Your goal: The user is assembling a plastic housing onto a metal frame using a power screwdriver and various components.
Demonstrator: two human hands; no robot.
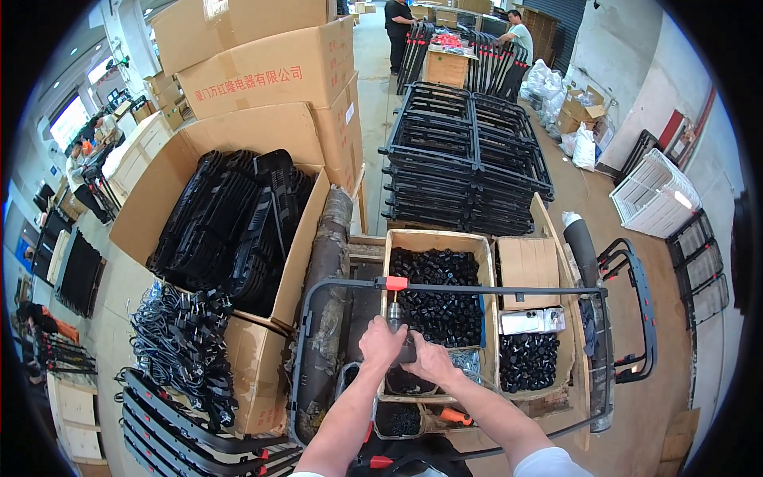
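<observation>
Both my hands are closed around a power drill (395, 316). My left hand (381, 342) grips its front part, while my right hand (431, 358) wraps the rear, and most of the tool's body is hidden between them. The drill's tip points away from me, at a red block (396, 283) on the far bar of a black tubular frame (342, 284). Whether the tip touches the block I cannot tell. This frame lies across the workbench, around my forearms. Beneath it sits a wooden bin (386, 262) filled with small black parts (437, 298).
A carton (135, 215) of black plastic parts stands at left, beside bundled power cords (179, 342). Stacked black frames (469, 151) rise beyond the bench. A padded roller (326, 318) edges the bench's left. An orange-handled tool (455, 416) lies near me. People work farther off.
</observation>
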